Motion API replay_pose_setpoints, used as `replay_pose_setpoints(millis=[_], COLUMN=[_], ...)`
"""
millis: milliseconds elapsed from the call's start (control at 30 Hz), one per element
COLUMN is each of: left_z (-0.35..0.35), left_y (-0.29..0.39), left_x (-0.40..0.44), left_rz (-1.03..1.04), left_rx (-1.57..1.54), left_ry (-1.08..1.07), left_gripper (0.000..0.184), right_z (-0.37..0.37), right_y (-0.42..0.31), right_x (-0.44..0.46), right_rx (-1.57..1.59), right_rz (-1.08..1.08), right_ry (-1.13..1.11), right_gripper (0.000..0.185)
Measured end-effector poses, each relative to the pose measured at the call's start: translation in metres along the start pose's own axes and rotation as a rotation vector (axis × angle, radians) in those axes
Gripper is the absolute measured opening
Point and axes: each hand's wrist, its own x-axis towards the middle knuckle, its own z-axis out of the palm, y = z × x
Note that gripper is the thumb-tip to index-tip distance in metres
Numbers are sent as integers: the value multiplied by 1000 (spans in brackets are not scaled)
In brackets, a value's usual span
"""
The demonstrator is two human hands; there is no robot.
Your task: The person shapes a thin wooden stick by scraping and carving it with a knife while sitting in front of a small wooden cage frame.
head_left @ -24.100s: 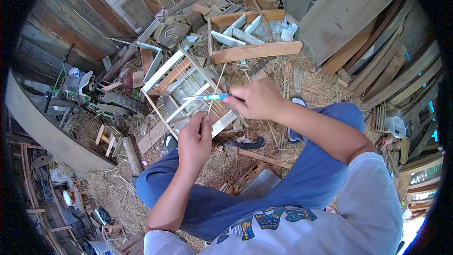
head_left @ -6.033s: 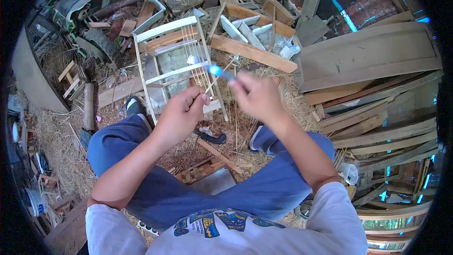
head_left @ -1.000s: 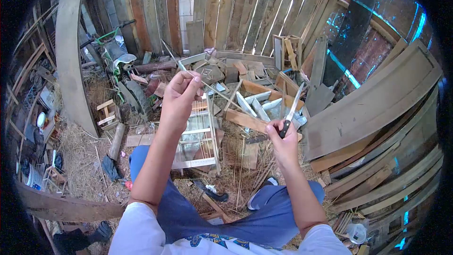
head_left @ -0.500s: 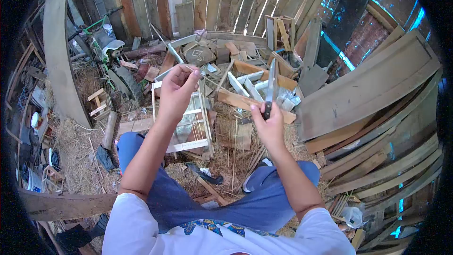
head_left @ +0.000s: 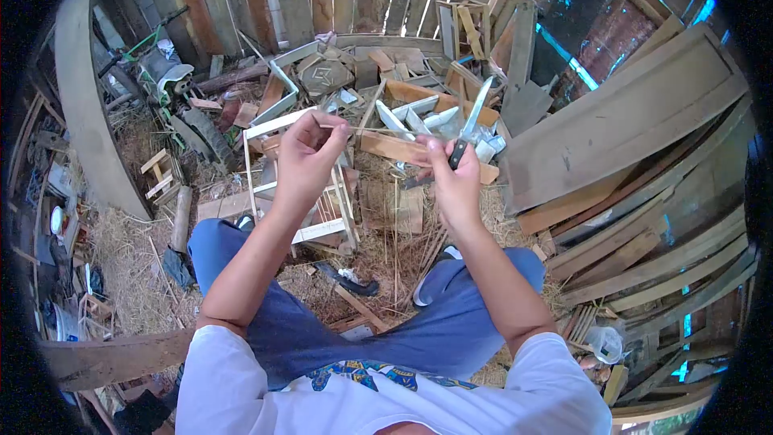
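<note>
My left hand [head_left: 310, 163] is closed in a pinch on a thin wooden stick [head_left: 338, 126], which points across toward my right side. In my right hand [head_left: 456, 181] is a knife with a black handle [head_left: 459, 153], its bright blade [head_left: 478, 106] tilted up and away from me. The right thumb and fingertips are near the stick's far end; whether they touch it I cannot tell. Beneath my left hand stands a pale frame of thin wooden slats [head_left: 320, 231], partly hidden by that hand and forearm.
Wood scraps and white-painted pieces [head_left: 415, 121] lie heaped ahead. Wide boards [head_left: 620, 125] lean at my right, and a curved plank [head_left: 84, 105] stands at left. Between my legs are straw and a dark curved object [head_left: 350, 280]. A small wooden stool-like frame [head_left: 161, 176] sits left.
My hands have come closer together, the right one moving slightly left and down. The knife blade leans further to the right. The whole view has shifted slightly.
</note>
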Motion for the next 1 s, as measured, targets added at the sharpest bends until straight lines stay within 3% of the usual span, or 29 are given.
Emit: replay_pose_setpoints(millis=[200,267,400,567,633,733,800,833,1000], left_z=[22,23,34,47,47,48,46,43,30], left_y=[-12,-21,-23,-16,-15,-8,-5,-4,-10], left_x=[-17,-20,-25,-32,-34,-39,-41,-42,-51], left_rz=[-121,-211,-316,-314,-502,-473,-492,-514,-517], left_rx=[-45,-23,-90,49,-144,-82,-154,-225,-294], left_ry=[-103,-261,-374,-509,-553,-521,-483,-448,-365], left_gripper=[8,4,6,13,19,20,19,18,17], right_z=[-9,-15,-17,-15,-14,-12,-15,-17,-10], right_y=[-6,0,-5,-5,-4,-4,-8,-5,-14], right_x=[10,14,14,12,11,7,3,4,-8], right_rx=[73,179,151,84,63,-85,-380,-397,-663], right_rz=[16,-36,-20,-53,-55,-109,-123,-94,-60], right_ry=[116,80,65,-35,-74,-95,-150,-189,-334], right_gripper=[25,24,23,24,25,19,17,26,34])
